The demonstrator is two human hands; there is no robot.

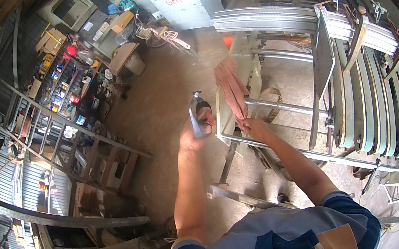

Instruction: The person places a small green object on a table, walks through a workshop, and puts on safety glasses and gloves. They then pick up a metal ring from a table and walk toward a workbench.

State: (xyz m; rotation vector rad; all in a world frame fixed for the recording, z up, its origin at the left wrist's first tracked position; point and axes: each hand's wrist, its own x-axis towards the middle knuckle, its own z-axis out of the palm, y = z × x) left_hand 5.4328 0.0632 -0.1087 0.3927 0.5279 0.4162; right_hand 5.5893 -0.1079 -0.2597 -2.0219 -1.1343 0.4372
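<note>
My left hand (pixel 193 135) is raised left of the metal frame, its fingers closed round a curved grey object (pixel 195 117) with a dark rounded part beside it; its exact kind is unclear. In my right hand (pixel 255 128) is the near end of a crumpled pinkish-red cloth (pixel 231 86), the fingers pinched on it. The cloth stretches away from me along the pale end beam (pixel 226 111) of the frame. Just below my right hand runs a round metal rail (pixel 289 147).
Right of me stand rows of curved machine rails (pixel 365 95) and long silver profiles (pixel 266 21). Cluttered shelves (pixel 62 87) and a steel rack (pixel 57 117) fill the left. A bicycle (pixel 171 39) stands near a pale door (pixel 175 3). A metal bar (pixel 233 197) lies close before my body.
</note>
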